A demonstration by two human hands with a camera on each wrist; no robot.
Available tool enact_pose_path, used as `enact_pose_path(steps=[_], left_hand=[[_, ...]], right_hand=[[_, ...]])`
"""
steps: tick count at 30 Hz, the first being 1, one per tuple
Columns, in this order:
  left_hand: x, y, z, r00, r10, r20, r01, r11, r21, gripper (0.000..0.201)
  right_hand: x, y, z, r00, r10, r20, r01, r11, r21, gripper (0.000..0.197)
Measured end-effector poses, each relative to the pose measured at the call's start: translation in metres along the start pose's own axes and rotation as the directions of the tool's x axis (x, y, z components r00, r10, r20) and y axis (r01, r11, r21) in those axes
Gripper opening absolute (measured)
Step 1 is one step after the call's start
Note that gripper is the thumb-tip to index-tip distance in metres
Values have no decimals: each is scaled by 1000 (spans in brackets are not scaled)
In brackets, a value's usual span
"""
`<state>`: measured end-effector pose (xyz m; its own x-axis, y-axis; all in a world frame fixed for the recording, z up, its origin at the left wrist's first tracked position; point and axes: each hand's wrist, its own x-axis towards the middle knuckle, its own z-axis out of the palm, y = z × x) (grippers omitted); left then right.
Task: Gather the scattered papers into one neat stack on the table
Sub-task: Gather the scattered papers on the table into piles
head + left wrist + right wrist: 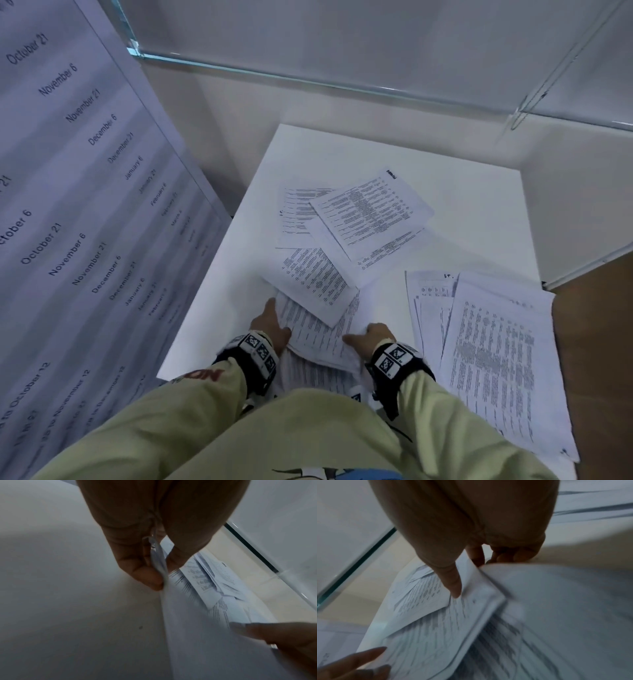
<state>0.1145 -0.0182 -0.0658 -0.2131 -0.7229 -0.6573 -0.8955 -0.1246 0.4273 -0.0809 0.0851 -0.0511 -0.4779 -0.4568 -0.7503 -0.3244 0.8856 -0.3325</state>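
Printed papers lie scattered over a white table [479,212]. Near the front edge, my left hand [274,325] and right hand [370,337] both hold a bundle of sheets [318,337] by its two sides. In the left wrist view my left hand [161,574] pinches the bundle's edge [188,615] between thumb and fingers. In the right wrist view my right hand [471,574] has its thumb on top of the sheets [436,628] and its fingers curled beneath. A loose sheet [315,281] overlaps the bundle. More papers [366,216] lie further back, and another pile [489,359] sits at the right.
A large sheet printed with dates [68,205] leans at the left beside the table. Glass panels with a green edge [308,77] enclose the back and right. A brown wooden surface [596,342] lies beyond the table's right edge.
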Motion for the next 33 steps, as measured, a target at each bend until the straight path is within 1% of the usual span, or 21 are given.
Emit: enact_pose_path(steps=[2,4,6,7,9,10,12,14,15,17,19,21,22,23,25,26,27,29,30,31,33], left_hand=[[-2,8,9,999,6,38,-8,999,32,80],[-6,17,17,999,4,34,-6,999,54,70],[-12,25,20,998,12,-65,-2,990,141,59],[-14,28,21,991,32,-133,-5,981,195,58],[-17,37,21,966,133,-224,-64,954,292,64],[-16,43,20,954,205,-220,-116,927,356,70],[-8,55,23,940,322,-109,-229,838,496,78],[1,66,28,939,339,56,-306,751,584,77],[3,70,32,935,335,115,-333,721,608,74],[3,75,41,922,354,155,-368,683,631,72],[-4,77,49,908,383,168,-395,654,645,75],[-13,74,55,896,387,217,-429,628,650,75],[-18,72,56,891,390,231,-441,627,643,73],[-22,69,57,888,401,224,-447,640,626,70],[-24,65,52,896,414,159,-424,695,581,66],[-23,63,47,912,393,114,-385,731,563,66],[-21,60,41,935,348,72,-329,770,546,68],[-16,53,29,971,231,62,-230,827,513,72],[-14,50,24,974,205,98,-226,826,517,71],[-13,49,21,968,215,132,-252,805,538,67],[-14,48,20,947,277,164,-320,754,573,60]], right_hand=[[-1,10,-1,999,-24,-24,26,996,85,37],[-1,21,-7,997,-38,-66,51,976,213,34],[-3,33,-21,995,-66,-71,82,964,253,34],[-4,39,-28,996,-67,-65,81,967,240,34],[-5,52,-40,997,-62,-51,73,965,251,37],[-6,57,-45,997,-69,-41,78,960,270,36],[-10,66,-52,998,-67,-8,66,957,282,40],[-22,69,-57,997,-59,41,45,959,281,59],[-24,72,-58,997,-54,51,37,955,294,63],[-26,76,-60,997,-61,51,37,925,377,66],[-20,78,-60,999,-45,28,27,894,447,79],[-10,80,-58,999,-35,5,29,892,451,90],[-10,75,-59,999,-33,10,25,898,440,91],[-7,72,-59,999,-44,9,36,900,434,86],[-4,64,-57,997,-81,1,73,900,429,61],[-2,61,-54,995,-97,3,86,898,432,51],[-1,58,-53,994,-109,0,98,892,441,47],[0,49,-51,992,-121,-29,121,888,444,43],[2,45,-50,992,-122,-34,124,885,448,43],[6,41,-48,993,-111,-28,111,880,462,45],[13,33,-45,996,-89,-27,91,871,482,54]])
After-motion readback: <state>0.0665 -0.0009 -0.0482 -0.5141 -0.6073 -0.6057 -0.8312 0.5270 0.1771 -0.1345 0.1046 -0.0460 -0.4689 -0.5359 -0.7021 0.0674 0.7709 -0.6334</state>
